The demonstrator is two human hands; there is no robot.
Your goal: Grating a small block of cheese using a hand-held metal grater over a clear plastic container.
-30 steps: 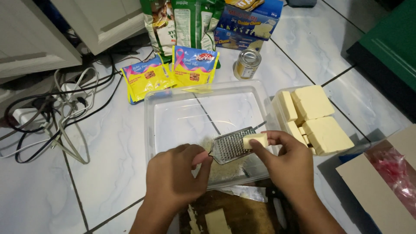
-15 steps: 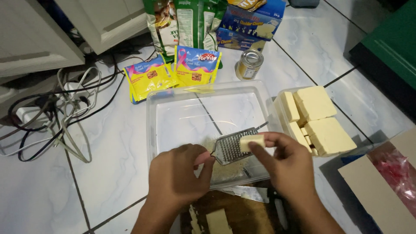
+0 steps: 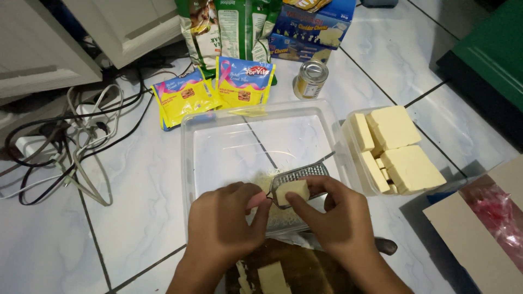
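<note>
A small pale-yellow cheese block (image 3: 292,191), rectangular with soft rounded edges, is sitting against the perforated face of a flat metal grater (image 3: 303,175), over the near end of a clear plastic tub (image 3: 218,142). The right hand (image 3: 335,218) is pinching the block between thumb and fingertips, fingers closed firmly on it. The left hand (image 3: 226,226) is curled tight around the grater's handle, of which only a pinkish sliver is peeking out between thumb and fingers. The grater is lying tilted, its far end resting toward the tub's right wall, its dull steel surface dotted with fine holes.

Beneath it, a fluffy heap of grated cheese (image 3: 272,209) is collecting on the tub's glossy floor; the hands are covering much of it. The tub is see-through, so the tile joints are showing through its base.

Just right of the tub, a second clear container (image 3: 348,163) is holding thick, smooth cheese slabs (image 3: 400,152), matte and waxy. In front of the wrists a dark wooden board (image 3: 310,272) with cheese offcuts (image 3: 272,277) is running off the bottom edge, and a dark rounded handle (image 3: 387,246) is showing only partly behind the right wrist.

Beyond the tub, two yellow-and-blue foil sachets (image 3: 215,92), a small shiny tin can (image 3: 311,79), a green bag (image 3: 229,27) and a blue cardboard box (image 3: 313,27) are standing, the last two cropped at the top. Tangled cables (image 3: 65,147) are lying on the glossy white tiles (image 3: 136,190) at left.
</note>
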